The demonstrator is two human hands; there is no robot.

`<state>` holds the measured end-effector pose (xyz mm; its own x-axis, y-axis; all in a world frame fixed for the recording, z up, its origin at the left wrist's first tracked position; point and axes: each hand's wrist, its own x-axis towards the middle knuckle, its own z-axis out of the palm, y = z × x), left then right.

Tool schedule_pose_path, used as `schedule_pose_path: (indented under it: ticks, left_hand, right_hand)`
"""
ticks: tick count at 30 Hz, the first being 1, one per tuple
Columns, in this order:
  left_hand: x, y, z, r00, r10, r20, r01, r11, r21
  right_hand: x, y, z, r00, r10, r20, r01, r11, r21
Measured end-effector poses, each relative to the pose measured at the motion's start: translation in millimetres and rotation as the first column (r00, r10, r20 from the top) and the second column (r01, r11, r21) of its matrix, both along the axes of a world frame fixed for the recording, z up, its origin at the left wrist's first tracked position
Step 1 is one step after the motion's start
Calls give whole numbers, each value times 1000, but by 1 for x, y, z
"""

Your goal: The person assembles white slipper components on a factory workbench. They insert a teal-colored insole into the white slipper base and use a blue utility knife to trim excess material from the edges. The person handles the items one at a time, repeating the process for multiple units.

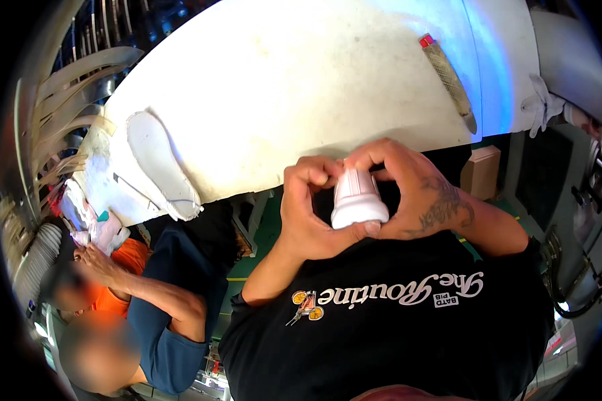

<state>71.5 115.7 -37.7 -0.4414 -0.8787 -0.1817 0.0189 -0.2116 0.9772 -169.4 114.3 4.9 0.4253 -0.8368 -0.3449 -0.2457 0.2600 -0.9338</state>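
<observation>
Both of my hands are raised in front of my chest at the table's near edge. Between them is what looks like a white shoe [357, 198], seen end-on, with a thick rounded white rim at the bottom and paler pinkish panels above. My left hand [311, 207] curls around its left side, thumb pressed along the lower rim. On the other side my right hand [405, 190] grips it, fingers bent over the top and thumb at the rim. Much of the shoe's length is hidden from this angle.
A white table [301, 87] spreads ahead. On it lie a white shoe sole [155, 157] at left and a knife with a wrapped handle [448, 77] at right. A white glove [542, 103] hangs at the right edge. Co-workers [160, 314] sit at left; a cardboard box [480, 172] stands below.
</observation>
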Motion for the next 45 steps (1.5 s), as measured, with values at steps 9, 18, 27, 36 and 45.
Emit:
schedule_pose_path:
  ticks: [9,18,27,36,45]
  left_hand:
    - [4,-1,19,962,-134,239,135,991,8]
    - [-13,-19,105,989,-35,143,136,587,-798]
    - [-17,-19,78,989,-88,119,147,512,-846]
    - [-15,-17,69,988,-143,54,123,534,-836]
    - [-23,-18,79,995,-86,58,94,506,-858]
  right_hand:
    - [5,22,-1,997,-65,-27,65,998,-20]
    - [-5,14,56,997,-50,52,67,366,-928]
    - [-20,19,33,999,46,17,-7,490,-872]
    - [1,15,-6,880,165,446,81,872,-483]
    - [4,23,7,864,59,500,142,924,-354]
